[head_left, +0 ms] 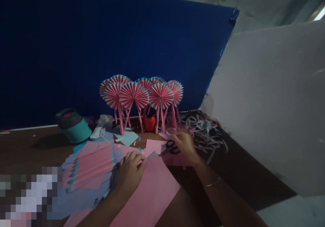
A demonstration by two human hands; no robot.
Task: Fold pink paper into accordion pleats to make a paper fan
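Observation:
My left hand (pixel 132 168) rests over a large pink sheet of paper (pixel 154 186), its fingers bent and closed at the end of a narrow pale-blue strip (pixel 151 155). My right hand (pixel 186 144), slightly blurred, is closed at the black handles of a pair of scissors (pixel 170 147). The scissor blades point left, close to the strip's far end. At my right fingertips is a thin whitish ring (pixel 171 131); whether I hold it too is unclear. Left of my left hand lies a pleated pink sheet with blue edges (pixel 93 166) on other papers.
Several pink folded-paper fans on legs (pixel 134 95) stand at the back before a blue board (pixel 162 44). A teal-and-black container (pixel 74 127) stands back left, and a red object (pixel 150 122) sits among the fan legs. Curled white strips (pixel 205 129) are heaped at right.

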